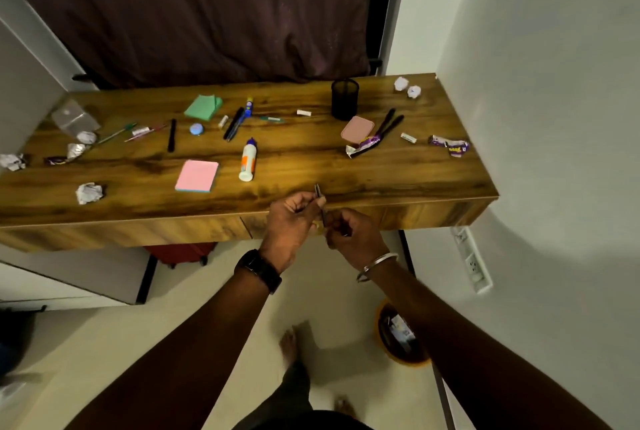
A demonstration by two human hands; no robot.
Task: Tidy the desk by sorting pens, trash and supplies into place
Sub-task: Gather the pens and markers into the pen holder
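1. The left hand [292, 225] has its fingers and thumb curled, pinching the upper part of a thin dark pen [319, 199].
2. The right hand [353, 235] has its fingers curled round the pen's lower end, so both hands hold it just in front of the desk's [381, 180] front edge.
3. A watch [259, 270] sits on the left wrist and a bangle [377, 265] on the right.
4. On the desk nearest the hands lie a glue bottle [248, 161] and a pink note pad [196, 176].
5. Farther back stands a black pen holder [344, 99], with more pens [234, 123] to its left.
6. A crumpled paper [89, 193] lies to the left and wrappers [450, 147] to the right.
7. A bin [401, 334] stands on the floor by the right arm.
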